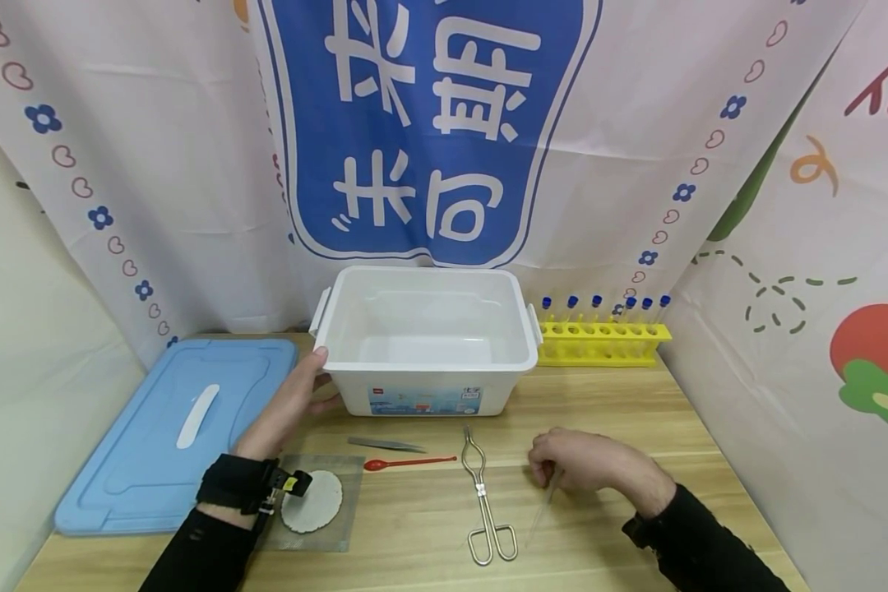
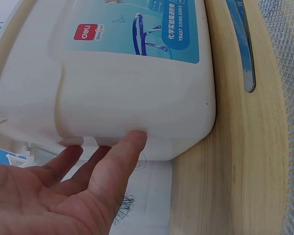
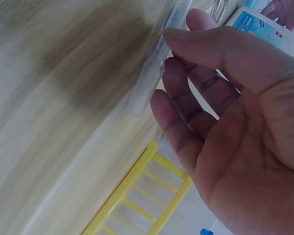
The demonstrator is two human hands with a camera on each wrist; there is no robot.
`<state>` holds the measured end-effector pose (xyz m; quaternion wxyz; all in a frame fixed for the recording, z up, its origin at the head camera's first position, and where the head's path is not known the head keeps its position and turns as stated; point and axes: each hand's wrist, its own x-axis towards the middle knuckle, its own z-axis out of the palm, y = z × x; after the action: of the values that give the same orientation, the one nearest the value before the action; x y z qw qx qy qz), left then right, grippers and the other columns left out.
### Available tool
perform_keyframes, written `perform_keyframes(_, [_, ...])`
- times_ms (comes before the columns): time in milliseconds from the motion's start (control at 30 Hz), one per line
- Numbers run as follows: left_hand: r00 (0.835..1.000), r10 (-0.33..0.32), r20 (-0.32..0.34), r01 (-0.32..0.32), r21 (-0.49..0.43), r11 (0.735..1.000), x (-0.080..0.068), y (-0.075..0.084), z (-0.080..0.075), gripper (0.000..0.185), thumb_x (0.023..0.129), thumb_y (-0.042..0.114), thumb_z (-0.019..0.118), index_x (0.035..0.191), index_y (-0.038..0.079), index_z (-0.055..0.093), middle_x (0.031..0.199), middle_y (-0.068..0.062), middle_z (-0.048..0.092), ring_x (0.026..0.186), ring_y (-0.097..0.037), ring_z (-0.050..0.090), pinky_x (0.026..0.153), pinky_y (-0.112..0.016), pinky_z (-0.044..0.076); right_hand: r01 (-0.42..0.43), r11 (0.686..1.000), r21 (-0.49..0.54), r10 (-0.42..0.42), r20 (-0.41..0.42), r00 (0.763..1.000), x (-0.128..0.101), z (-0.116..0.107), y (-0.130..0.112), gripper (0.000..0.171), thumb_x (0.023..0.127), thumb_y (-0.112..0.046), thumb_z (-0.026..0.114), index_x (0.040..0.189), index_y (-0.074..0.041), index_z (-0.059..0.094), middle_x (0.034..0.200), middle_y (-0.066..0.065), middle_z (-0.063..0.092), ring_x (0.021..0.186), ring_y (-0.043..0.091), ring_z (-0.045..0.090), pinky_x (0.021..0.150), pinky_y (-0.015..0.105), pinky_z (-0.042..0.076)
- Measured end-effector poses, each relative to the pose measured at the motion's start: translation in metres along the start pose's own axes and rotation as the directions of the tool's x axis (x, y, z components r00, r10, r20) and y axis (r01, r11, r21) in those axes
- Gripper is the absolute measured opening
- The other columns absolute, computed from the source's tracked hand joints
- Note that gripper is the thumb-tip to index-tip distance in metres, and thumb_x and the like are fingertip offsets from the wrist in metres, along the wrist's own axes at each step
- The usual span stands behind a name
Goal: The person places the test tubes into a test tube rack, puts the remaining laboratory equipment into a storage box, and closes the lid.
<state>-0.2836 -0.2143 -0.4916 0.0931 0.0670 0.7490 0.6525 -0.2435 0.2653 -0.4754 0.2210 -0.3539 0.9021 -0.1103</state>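
A white plastic box (image 1: 422, 353) stands open at the back of the table. My left hand (image 1: 296, 395) is at its left front corner, fingertips touching the wall below the rim (image 2: 63, 142) in the left wrist view. Lower right, my right hand (image 1: 588, 462) pinches a clear plastic dropper (image 3: 154, 68) between thumb and fingers, low over the wood. The dropper's thin stem (image 1: 542, 516) slants toward the table's front. To the left of that hand lie metal crucible tongs (image 1: 481, 491). A red spoon (image 1: 414, 463) and metal tweezers (image 1: 388, 445) lie in front of the box.
A blue lid (image 1: 148, 460) with a white handle lies at the left. Partly under my left wrist is a wire gauze (image 1: 357, 485) with a white round centre. Right of the box stands a yellow rack (image 1: 599, 353) holding several blue-capped tubes. Printed cloth (image 1: 215, 205) hangs around the table.
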Motion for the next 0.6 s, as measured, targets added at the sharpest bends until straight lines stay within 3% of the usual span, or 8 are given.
perform_keyframes(267, [1.000, 0.000, -0.001, 0.000, 0.006, 1.000, -0.0005, 0.0008, 0.0002, 0.085, 0.126, 0.064, 0.027, 0.190, 0.012, 0.008, 0.192, -0.032, 0.018, 0.180, -0.061, 0.016, 0.134, -0.082, 0.038, 0.010, 1.000, 0.010, -0.010, -0.010, 1.000, 0.0011, 0.0029, 0.0050, 0.044, 0.084, 0.019, 0.086, 0.088, -0.023, 0.074, 0.092, -0.015, 0.068, 0.089, 0.000, 0.054, 0.083, 0.023, 0.052])
perform_keyframes(600, [1.000, -0.008, 0.001, 0.008, 0.004, 1.000, -0.0003, 0.0014, 0.0005, 0.085, 0.125, 0.065, 0.027, 0.190, 0.013, 0.008, 0.192, -0.032, 0.016, 0.180, -0.061, 0.015, 0.134, -0.083, 0.037, 0.045, 0.998, -0.035, -0.046, -0.033, 0.998, 0.0018, 0.0055, 0.0068, 0.047, 0.081, 0.022, 0.081, 0.087, -0.024, 0.073, 0.090, -0.014, 0.067, 0.087, -0.001, 0.051, 0.079, 0.022, 0.050])
